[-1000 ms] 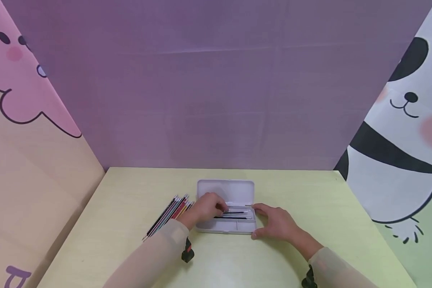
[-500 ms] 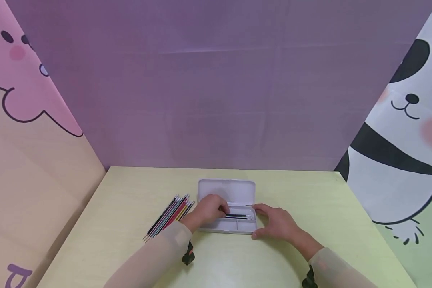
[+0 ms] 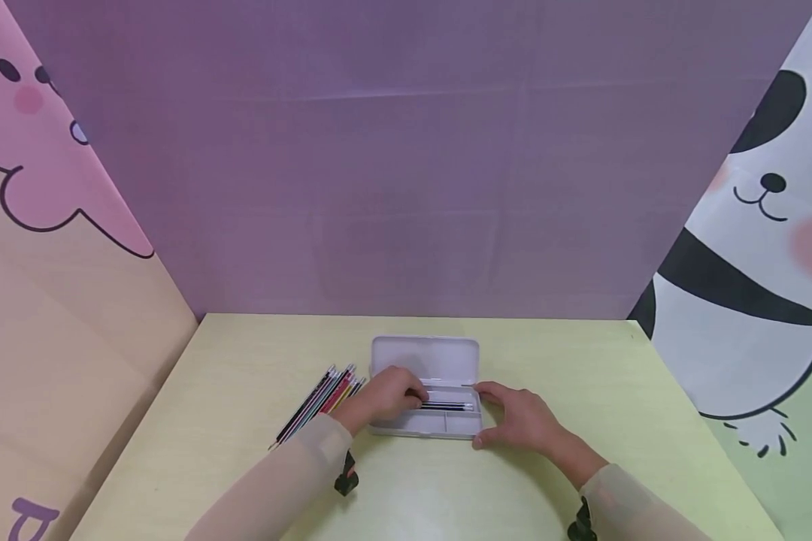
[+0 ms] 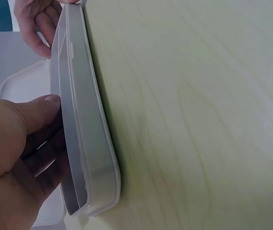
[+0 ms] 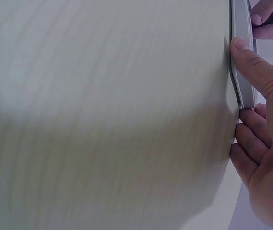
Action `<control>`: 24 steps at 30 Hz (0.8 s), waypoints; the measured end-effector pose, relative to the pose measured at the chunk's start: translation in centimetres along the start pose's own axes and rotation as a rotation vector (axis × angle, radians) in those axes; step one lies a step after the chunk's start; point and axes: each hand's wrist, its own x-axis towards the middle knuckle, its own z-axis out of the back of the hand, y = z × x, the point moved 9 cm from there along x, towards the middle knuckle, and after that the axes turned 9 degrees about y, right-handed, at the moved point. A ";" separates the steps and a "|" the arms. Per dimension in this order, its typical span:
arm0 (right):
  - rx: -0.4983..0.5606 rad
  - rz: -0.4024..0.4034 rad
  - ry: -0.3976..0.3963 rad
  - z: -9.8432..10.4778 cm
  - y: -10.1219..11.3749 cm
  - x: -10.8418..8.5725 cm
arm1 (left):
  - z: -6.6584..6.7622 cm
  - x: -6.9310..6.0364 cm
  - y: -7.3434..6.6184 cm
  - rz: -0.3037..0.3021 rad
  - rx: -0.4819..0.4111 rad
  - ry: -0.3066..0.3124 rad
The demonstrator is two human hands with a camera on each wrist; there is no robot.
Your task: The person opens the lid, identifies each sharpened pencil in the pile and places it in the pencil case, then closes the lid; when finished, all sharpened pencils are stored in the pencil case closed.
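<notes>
Head view: open case [image 3: 463, 426] on table [image 3: 555, 357], toward rear edge; loose pencils [image 3: 319, 404] lie left of it. Right hand [image 3: 522, 419] grasps the case's right end, presumably steadying it. Left hand [image 3: 387, 394] reaches inside, at dark pencils [image 3: 448, 406]; grip unclear. Left wrist view alone shows its thumb-to-finger gap.

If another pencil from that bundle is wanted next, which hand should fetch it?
Probably the left hand: it is much nearer the bundle of pencils. The right hand is on the far side of the open case, gripping its right end.
</notes>
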 end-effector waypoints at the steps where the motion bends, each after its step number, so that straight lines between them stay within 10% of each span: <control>1: -0.001 0.000 -0.001 0.0 0.0 0.0 | 0.0 -0.1 0.1 0.001 -0.013 0.000; 14: -0.007 0.002 0.002 -0.1 0.0 0.0 | 1.1 -2.3 1.1 -0.018 -0.188 -0.033; 24: -0.020 0.008 -0.004 0.1 -0.4 -0.1 | 5.6 -6.4 4.5 0.028 -0.365 -0.148</control>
